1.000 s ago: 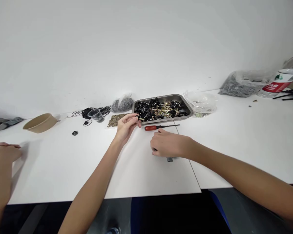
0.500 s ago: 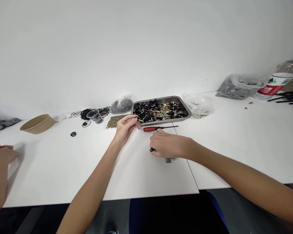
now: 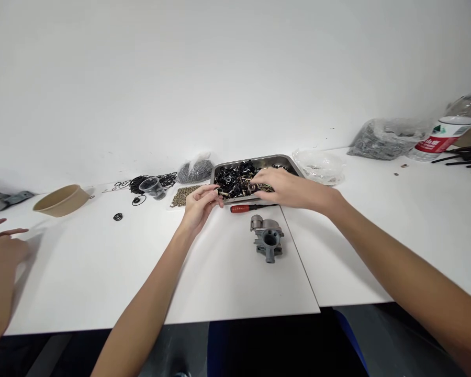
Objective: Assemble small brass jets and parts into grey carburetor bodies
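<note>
My left hand (image 3: 201, 204) is closed in a pinch on a small brass pin (image 3: 223, 193) at the tray's near left corner. A thin dark ring shows by the same fingertips. Over the right part of the metal tray (image 3: 241, 200), my right hand (image 3: 278, 184) reaches in with thumb and fingers apart. It covers some of the small black and brass parts (image 3: 235, 177) in the tray. A grey metal carburetor body (image 3: 269, 241) sits on the table in front of me, touched by neither hand. Between it and the tray lies a red-handled screwdriver (image 3: 240, 208).
Left of the tray are brass beads (image 3: 181, 196), a bag of dark parts (image 3: 196, 170), a plastic cup (image 3: 152, 187), black rings (image 3: 141, 183) and a paper bowl (image 3: 58, 201). Plastic bags (image 3: 320, 167) and a bottle (image 3: 439, 139) stand right. Another person's hand (image 3: 2, 248) is far left.
My right hand has moved from above the carburetor body up and away to the tray, uncovering the body. The black part seen under it no longer shows there. My left hand has barely moved.
</note>
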The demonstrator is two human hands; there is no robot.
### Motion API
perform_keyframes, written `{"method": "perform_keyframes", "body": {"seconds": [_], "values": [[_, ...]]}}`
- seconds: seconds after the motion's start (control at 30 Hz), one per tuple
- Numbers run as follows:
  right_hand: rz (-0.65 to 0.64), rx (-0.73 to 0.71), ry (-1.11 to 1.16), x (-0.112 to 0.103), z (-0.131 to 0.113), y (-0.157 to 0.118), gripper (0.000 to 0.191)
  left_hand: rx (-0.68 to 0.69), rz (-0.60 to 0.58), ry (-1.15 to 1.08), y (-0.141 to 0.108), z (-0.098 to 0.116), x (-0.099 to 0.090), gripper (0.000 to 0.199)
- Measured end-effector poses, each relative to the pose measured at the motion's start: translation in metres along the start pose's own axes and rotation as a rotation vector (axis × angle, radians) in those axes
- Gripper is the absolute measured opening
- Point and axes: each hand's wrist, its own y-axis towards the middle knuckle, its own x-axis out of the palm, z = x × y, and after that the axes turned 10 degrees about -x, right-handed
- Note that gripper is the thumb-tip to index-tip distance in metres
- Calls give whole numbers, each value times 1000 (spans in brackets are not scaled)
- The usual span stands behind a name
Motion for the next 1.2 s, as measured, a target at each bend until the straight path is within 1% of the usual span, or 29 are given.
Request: {"method": "perform_keyframes", "body": {"seconds": [0.1, 0.17, 0.23, 0.3, 0.37, 0.43, 0.5, 0.53, 0.6, 0.7, 0.9, 1.03, 1.2], "values": [[77, 69, 8, 2, 14, -8, 36, -3, -9, 14, -1, -1, 0, 32], [127, 75, 100, 12, 16, -14, 34, -9, -33, 36, -2, -2, 2, 31], [179, 89, 267, 28, 13, -21, 30, -19, -71, 72, -5, -2, 5, 31], [207, 123, 484, 47, 9, -25, 31, -30, -113, 119, -8, -1, 9, 30], [187, 152, 719, 63, 5, -27, 35, -48, -172, 176, -11, 0, 11, 31], [145, 154, 925, 75, 3, -28, 39, -76, -239, 250, -13, 2, 12, 31], [137, 152, 1057, 83, 2, -29, 37, -112, -297, 342, -15, 2, 12, 31], [156, 159, 1093, 85, 2, -30, 35, -129, -314, 389, -16, 3, 12, 31], [215, 191, 1117, 87, 1, -31, 31, -158, -327, 471, -17, 2, 13, 31], [285, 251, 1097, 89, 1, -34, 28, -176, -314, 543, -20, 1, 16, 30], [402, 310, 1022, 92, 1, -34, 27, -166, -322, 563, -20, -4, 19, 28], [419, 339, 1037, 93, 2, -33, 27, -158, -330, 566, -21, -5, 21, 28], [430, 321, 1021, 92, 3, -33, 26, -151, -295, 562, -21, -4, 23, 26]]}}
